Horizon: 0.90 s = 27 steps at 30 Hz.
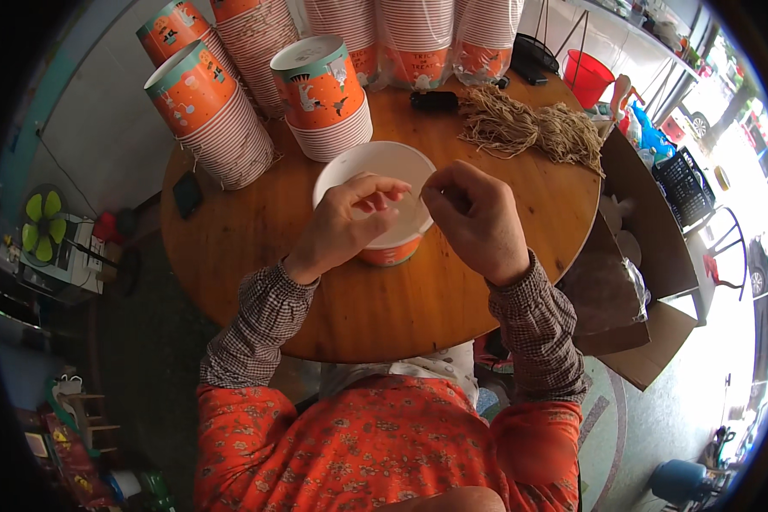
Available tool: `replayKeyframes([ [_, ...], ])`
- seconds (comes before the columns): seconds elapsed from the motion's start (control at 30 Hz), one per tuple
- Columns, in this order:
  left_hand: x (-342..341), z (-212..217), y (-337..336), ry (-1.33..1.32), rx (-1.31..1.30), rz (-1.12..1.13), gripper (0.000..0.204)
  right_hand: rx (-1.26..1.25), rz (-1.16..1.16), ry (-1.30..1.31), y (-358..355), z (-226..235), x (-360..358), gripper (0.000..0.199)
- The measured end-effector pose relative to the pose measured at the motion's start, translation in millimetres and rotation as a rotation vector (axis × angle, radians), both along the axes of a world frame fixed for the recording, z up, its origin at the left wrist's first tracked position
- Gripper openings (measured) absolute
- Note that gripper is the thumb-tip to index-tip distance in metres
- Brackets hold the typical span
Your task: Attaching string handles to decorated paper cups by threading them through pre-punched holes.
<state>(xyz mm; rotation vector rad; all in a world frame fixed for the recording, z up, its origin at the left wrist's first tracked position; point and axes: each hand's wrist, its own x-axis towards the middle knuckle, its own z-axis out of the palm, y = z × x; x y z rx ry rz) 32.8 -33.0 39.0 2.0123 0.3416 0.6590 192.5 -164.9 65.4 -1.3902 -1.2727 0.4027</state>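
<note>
A paper bucket (390, 255), white inside with an orange printed outside, stands on the round wooden table in front of me. Over its near left rim hovers my left hand (354, 218), fingers loosely bent and the thumb apart from them, with nothing visible in between. My right hand (478, 218) is at the bucket's right rim, thumb and forefinger pinched together. Whatever is in that pinch, if anything, is too small to make out. Both hands are close together, fingertips facing each other.
Stacks of orange paper buckets (328, 102) line the table's (350, 328) back and left. A bundle of tan twisted cords (529, 128) lies at the back right beside a black object (433, 101). A dark phone-like object (188, 194) is at left, an open cardboard box (644, 247) at right.
</note>
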Motion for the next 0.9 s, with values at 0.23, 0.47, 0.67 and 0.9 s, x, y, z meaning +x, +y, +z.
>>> replayKeyframes([
  [0.23, 7.6, -2.0, -15.9, -0.028, -0.149, -0.073, 0.023, -0.068, 0.008, -0.052, -3.9, 5.1, -1.6, 0.008],
  [0.47, 17.6, -1.8, -23.8, -0.097, -0.326, -0.013, 0.011, -0.074, -0.013, -0.080, -8.0, 8.4, -1.0, 0.009],
  [0.67, 25.5, -0.4, -12.2, -0.059, -0.096, -0.044, 0.008, -0.043, -0.065, -0.126, -10.6, 6.6, 3.8, 0.008],
  [0.9, 32.9, -3.0, -9.9, 0.145, 0.058, -0.052, 0.009, 0.023, -0.162, -0.214, -19.0, 11.9, 8.7, 0.005],
])
